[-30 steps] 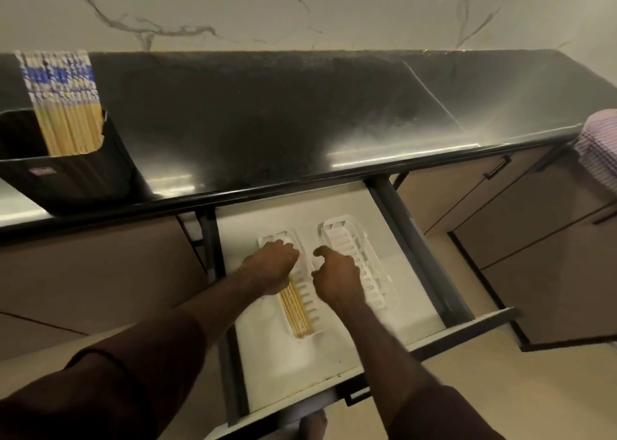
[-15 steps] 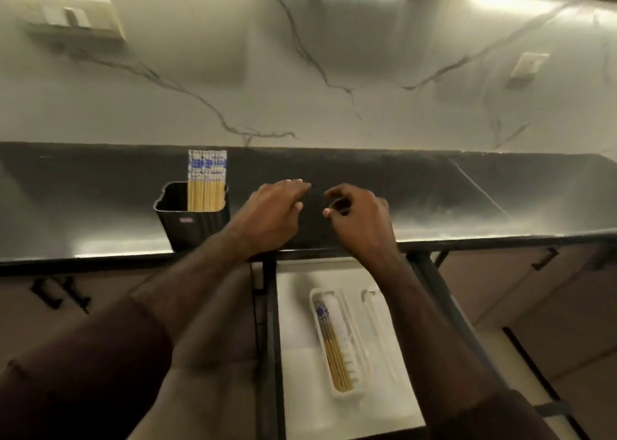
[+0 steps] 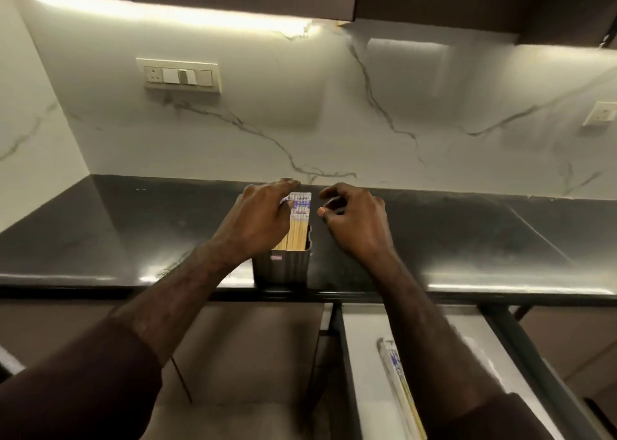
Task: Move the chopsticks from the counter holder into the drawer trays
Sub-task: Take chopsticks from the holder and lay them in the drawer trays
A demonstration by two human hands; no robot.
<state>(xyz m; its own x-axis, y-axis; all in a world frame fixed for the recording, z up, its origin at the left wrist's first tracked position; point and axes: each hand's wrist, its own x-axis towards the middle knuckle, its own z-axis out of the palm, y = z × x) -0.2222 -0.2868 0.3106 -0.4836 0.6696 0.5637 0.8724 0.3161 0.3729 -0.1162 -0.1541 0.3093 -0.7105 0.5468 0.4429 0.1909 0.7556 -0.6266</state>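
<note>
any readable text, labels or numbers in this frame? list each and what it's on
None can be read.
Small red-and-white sticker on the dark ribbed chopstick holder: too small and blurred.
Blue-purple printing on the tops of the bamboo chopsticks in the holder: pattern or characters, cannot tell.
White wall switch plate: no markings legible.
</note>
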